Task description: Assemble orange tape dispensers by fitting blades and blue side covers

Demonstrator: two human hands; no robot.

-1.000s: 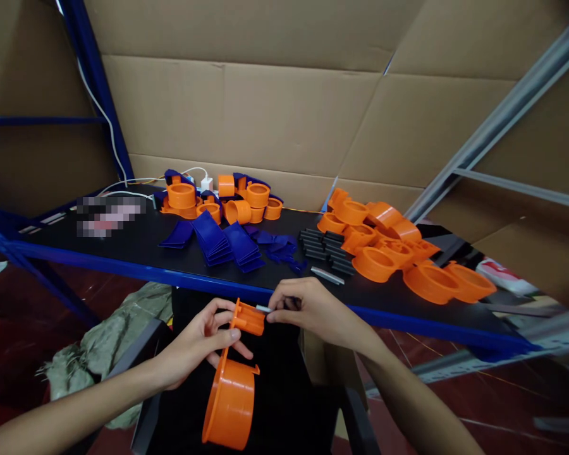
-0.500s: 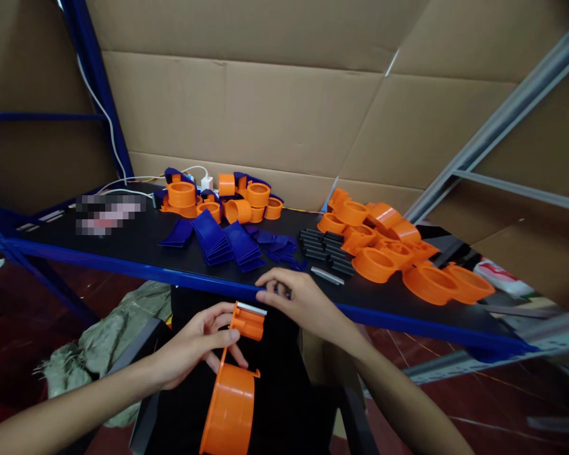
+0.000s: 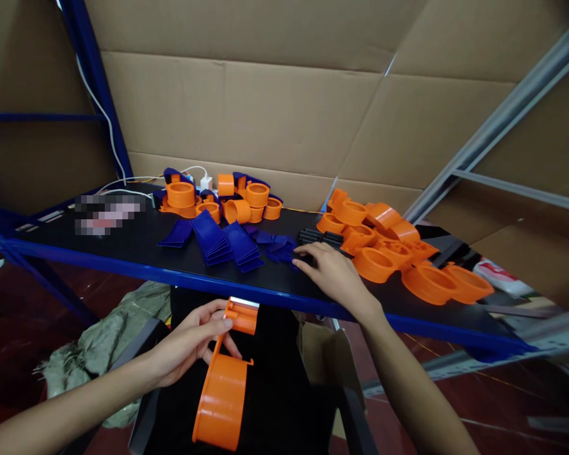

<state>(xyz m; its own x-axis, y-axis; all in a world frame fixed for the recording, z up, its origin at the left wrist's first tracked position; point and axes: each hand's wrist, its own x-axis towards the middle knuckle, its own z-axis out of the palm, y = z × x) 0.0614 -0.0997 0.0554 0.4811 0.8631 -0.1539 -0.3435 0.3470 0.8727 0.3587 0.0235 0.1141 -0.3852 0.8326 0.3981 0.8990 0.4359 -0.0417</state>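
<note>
My left hand (image 3: 192,344) grips an orange tape dispenser (image 3: 222,398) by its narrow middle, over my lap. A toothed metal blade (image 3: 244,302) sits along the dispenser's top end, and its round hub hangs at the bottom. Over the shelf, my right hand (image 3: 330,273) is at the near side of the black rods (image 3: 313,236), thumb and forefinger apart. It covers some of the rods, and its other fingertips are partly hidden. Just left of it lie small blue plastic parts (image 3: 275,245).
Stacked blue plates (image 3: 213,240) lie mid-shelf. Orange dispenser bodies (image 3: 374,264) are heaped at the right, and orange and blue dispensers (image 3: 180,193) stand at the back left. A blue rail (image 3: 137,268) edges the black shelf. Below stands an open cardboard box (image 3: 329,360).
My right hand has moved from beside the dispenser's blade, forward and right, to the black rods. My left hand and the tape dispenser have shifted slightly left.
</note>
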